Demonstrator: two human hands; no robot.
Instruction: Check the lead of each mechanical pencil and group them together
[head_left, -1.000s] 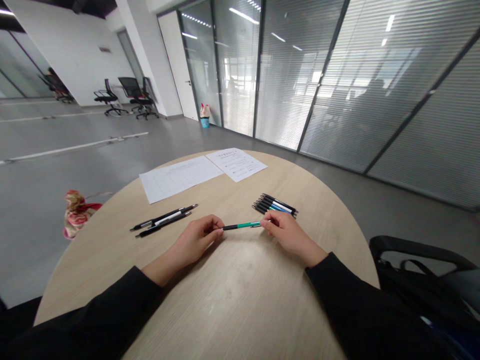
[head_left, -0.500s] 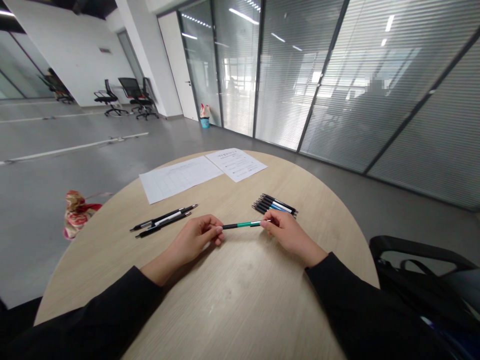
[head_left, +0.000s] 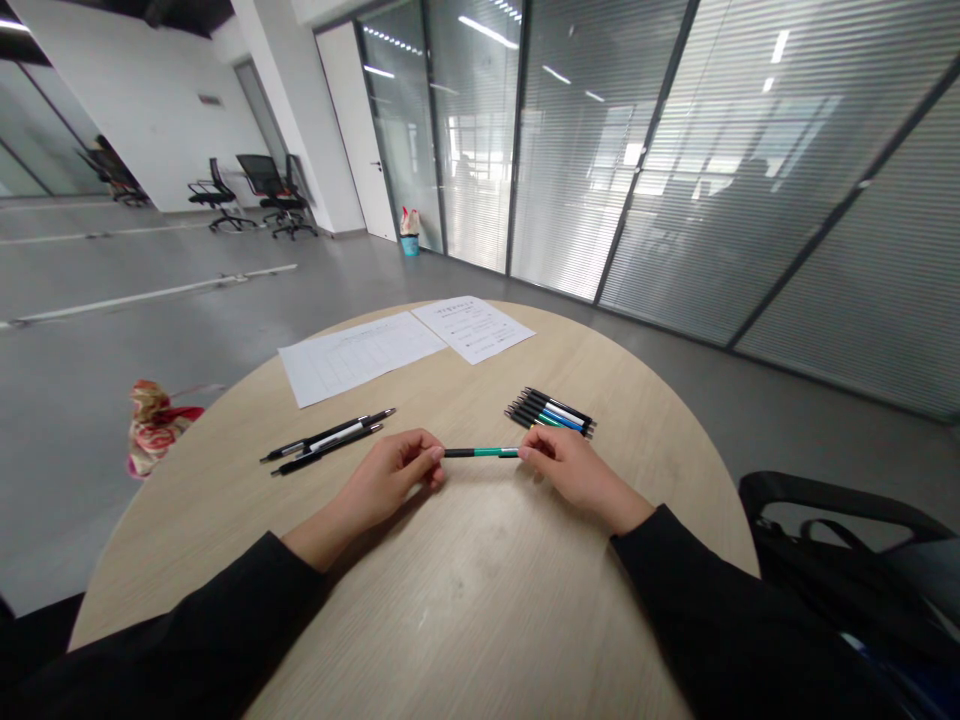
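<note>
A green and black pen (head_left: 484, 453) is stretched level between my two hands, just above the table. My left hand (head_left: 397, 470) pinches its black end between thumb and fingers. At the other end, my right hand (head_left: 574, 468) grips the clip end, and the fingers cover the tip. Just beyond my right hand, several pens (head_left: 551, 410) lie side by side in a row, with black, white, blue and green barrels. Left of my left hand lies a looser group of black and white pens (head_left: 330, 438).
Two printed paper sheets (head_left: 360, 350) lie at the far side of the round wooden table (head_left: 450, 620). A black chair (head_left: 832, 510) with a bag stands close at the right. A patterned red cloth or bag (head_left: 154, 430) is beyond the left edge. Glass partitions stand behind.
The pen has shifted slightly and sits more level. My right hand has moved a little left and down, covering more of the clip end. My left hand has barely moved.
</note>
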